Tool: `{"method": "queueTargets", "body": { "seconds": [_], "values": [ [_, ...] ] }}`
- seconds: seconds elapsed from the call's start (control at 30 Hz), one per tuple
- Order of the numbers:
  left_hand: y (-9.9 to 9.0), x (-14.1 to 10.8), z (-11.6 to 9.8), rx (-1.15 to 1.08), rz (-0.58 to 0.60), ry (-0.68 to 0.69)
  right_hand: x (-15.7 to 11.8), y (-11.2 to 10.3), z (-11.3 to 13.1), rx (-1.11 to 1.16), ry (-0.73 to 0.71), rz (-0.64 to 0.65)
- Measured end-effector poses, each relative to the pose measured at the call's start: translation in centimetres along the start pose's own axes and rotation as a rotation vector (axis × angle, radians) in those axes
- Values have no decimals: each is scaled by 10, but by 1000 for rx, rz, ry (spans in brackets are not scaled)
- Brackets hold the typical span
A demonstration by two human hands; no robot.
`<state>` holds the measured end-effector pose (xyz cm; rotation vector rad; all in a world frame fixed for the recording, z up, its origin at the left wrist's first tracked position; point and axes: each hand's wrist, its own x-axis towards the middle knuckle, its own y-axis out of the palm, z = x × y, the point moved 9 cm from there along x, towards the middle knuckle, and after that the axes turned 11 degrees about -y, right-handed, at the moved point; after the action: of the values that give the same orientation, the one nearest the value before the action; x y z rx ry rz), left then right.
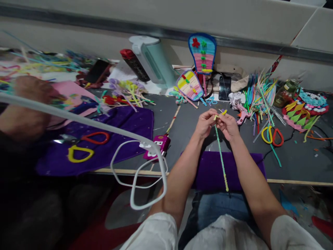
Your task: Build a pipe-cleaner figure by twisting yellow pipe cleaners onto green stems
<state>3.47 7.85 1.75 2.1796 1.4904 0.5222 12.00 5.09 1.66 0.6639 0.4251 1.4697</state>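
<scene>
My left hand (206, 122) and my right hand (228, 125) meet above the dark table, thumbs and fingertips pinched together. Between them they grip a pipe cleaner (220, 152), green along its upper length and yellow at its lower end, which hangs down toward my lap. A short yellow piece pokes out at the fingertips; how it joins the green stem is hidden by my fingers. Below my hands, a purple cloth (208, 170) lies over the table edge.
Red-and-yellow scissors (272, 136) and a pink glue gun (242, 114) lie to the right. A purple power strip (157, 147) with a looping white cable (148, 205) is at left. Behind stand a pale green kettle (157, 62) and pipe-cleaner fans (203, 52). A co-worker's hand (31, 97) is far left.
</scene>
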Motion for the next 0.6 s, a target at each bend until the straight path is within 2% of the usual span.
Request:
{"method": "queueTargets", "body": {
  "seconds": [0.17, 0.37, 0.6],
  "values": [
    [3, 1, 3, -62, -25, 11, 3, -7, 12, -202, -238, -66],
    [-1, 1, 7, -71, -114, -2, -2, -15, 30, -659, -473, -115],
    [-7, 2, 12, -68, -206, -24, -18, 7, 54, -1113, -790, -51]
  ]
}}
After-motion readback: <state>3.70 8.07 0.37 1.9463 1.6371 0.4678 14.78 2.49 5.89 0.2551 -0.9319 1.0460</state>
